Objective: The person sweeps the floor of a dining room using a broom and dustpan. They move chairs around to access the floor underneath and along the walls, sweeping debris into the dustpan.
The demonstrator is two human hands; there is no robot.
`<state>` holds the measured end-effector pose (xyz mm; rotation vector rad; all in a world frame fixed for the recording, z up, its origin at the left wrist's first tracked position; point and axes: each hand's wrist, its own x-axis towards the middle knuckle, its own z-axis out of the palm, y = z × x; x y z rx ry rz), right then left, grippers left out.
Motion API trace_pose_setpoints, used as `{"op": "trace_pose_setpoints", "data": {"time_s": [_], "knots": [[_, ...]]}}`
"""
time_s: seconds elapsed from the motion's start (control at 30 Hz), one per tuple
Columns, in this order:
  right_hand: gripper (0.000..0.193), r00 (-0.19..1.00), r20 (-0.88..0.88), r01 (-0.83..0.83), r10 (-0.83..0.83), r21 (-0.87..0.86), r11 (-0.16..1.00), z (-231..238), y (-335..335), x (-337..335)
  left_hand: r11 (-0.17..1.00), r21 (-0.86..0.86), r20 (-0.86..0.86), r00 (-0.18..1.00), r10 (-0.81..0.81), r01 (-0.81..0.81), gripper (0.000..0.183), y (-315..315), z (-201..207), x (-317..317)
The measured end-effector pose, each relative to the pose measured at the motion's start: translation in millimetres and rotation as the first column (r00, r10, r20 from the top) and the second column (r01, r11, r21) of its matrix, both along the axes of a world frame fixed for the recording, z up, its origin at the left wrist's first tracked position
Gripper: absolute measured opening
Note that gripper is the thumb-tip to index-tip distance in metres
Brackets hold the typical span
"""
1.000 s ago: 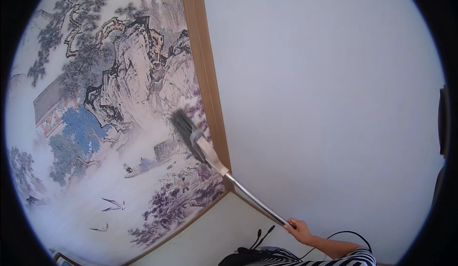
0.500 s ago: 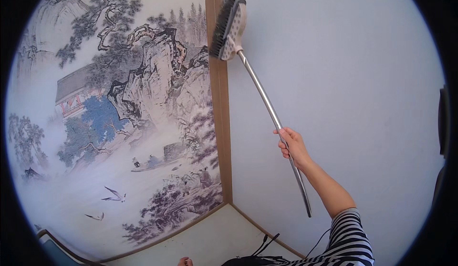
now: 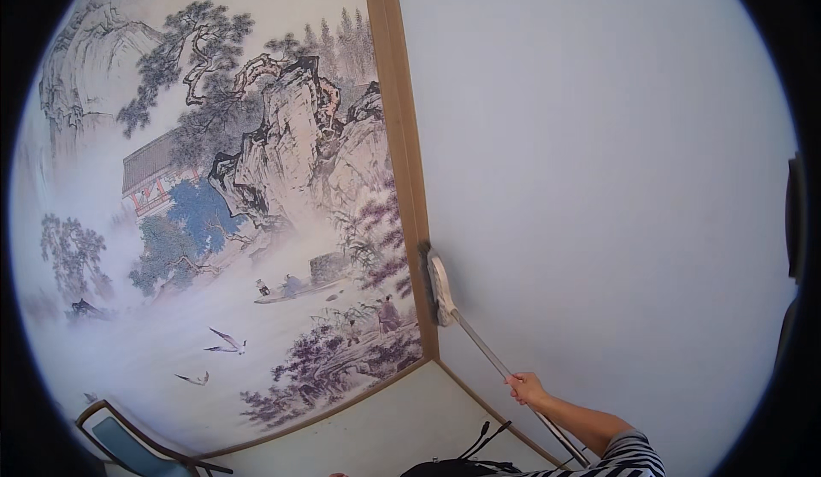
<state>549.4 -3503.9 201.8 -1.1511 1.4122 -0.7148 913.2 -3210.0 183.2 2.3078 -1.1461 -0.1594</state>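
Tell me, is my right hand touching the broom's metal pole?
Touching. The head view shows the right hand closed around the metal pole, with no gap between them.

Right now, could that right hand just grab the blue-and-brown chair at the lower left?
Probably not: the right hand is closed around the broom handle, and the chair stands well over to the left. Letting go and moving closer would likely be needed.
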Motion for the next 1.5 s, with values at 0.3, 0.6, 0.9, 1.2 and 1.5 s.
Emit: {"op": "trace_pose_setpoints", "data": {"time_s": [0.3,0.6,0.9,1.2,1.5], "knots": [[0.024,0.993,0.121,0.061,0.013,-0.583,0.81,171.2,-83.5,71.6,0.995,0.081,-0.033,0.998,0.059,-0.056,0.025,-3.1,6.4,-1.8],[0.025,0.966,0.257,0.176,0.007,-0.681,0.711,237.5,-166.7,125.8,0.975,0.2,0.076,0.994,0.082,-0.095,0.021,2.9,-37.1,13.7],[0.028,0.992,-0.084,0.019,-0.099,-0.658,0.753,79.6,-159.8,104.5,0.959,0.284,0.109,0.993,-0.036,0.003,0.024,16.3,-45.5,10.1],[0.025,0.908,-0.409,-0.201,0.09,-0.238,0.95,-122.4,-57.4,18.4,0.932,0.357,0.06,0.997,0.044,-0.063,0.028,18.4,-37.3,4.0],[0.023,0.987,0.159,0.069,-0.02,-0.311,0.948,18.1,43.4,1.4,0.895,0.44,0.022,0.997,0.073,-0.075,0.029,16.4,-33.2,-2.1]]}}
